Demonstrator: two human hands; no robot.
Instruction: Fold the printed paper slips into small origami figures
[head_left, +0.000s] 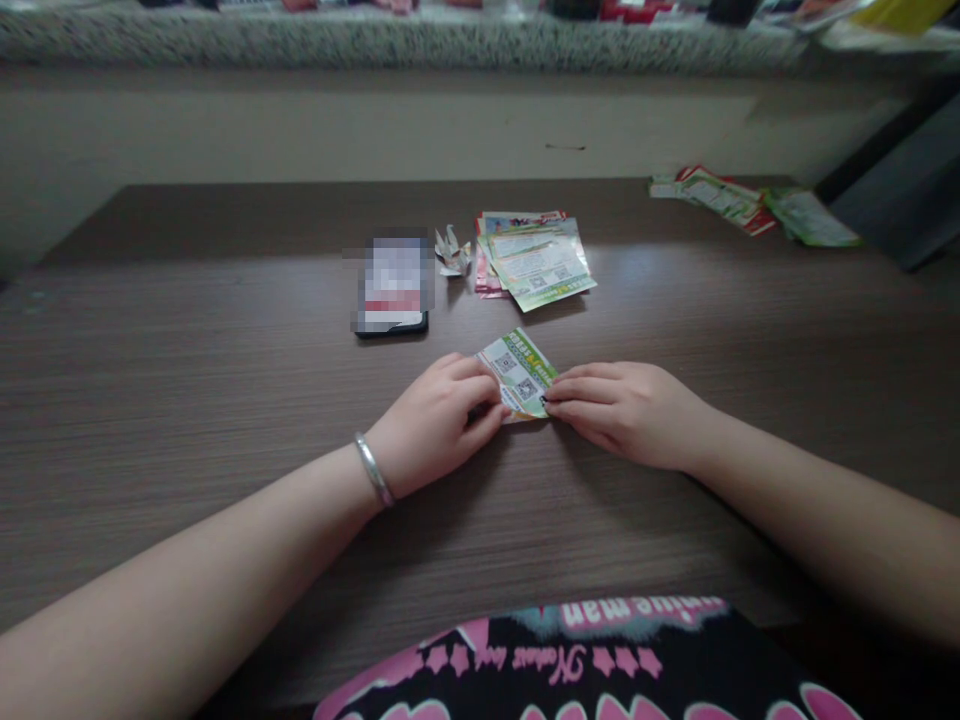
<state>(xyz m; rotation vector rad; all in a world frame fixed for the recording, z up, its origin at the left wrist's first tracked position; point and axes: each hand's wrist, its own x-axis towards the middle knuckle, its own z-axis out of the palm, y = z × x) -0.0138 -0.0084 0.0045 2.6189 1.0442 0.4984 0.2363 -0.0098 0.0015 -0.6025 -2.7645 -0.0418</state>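
A small folded paper leaflet point(517, 372), green and white with two printed QR codes, lies on the wooden table between my hands. My left hand point(450, 415), a silver bangle on its wrist, grips the leaflet's left edge with bent fingers and thumb. On the right corner, the fingertips of my right hand point(630, 412) are pressed together over the paper. Just beyond is a stack of similar leaflets point(544, 262). Left of the stack sits a small folded paper figure point(452, 252) with pointed parts. A phone point(394, 285) with a blurred-out screen is beside it.
More leaflets point(724, 198) lie at the table's back right, near a dark grey object point(900, 170). Behind the table point(225, 400) rises a pale wall point(337, 125), topped by a speckled stone ledge point(375, 42) carrying various items.
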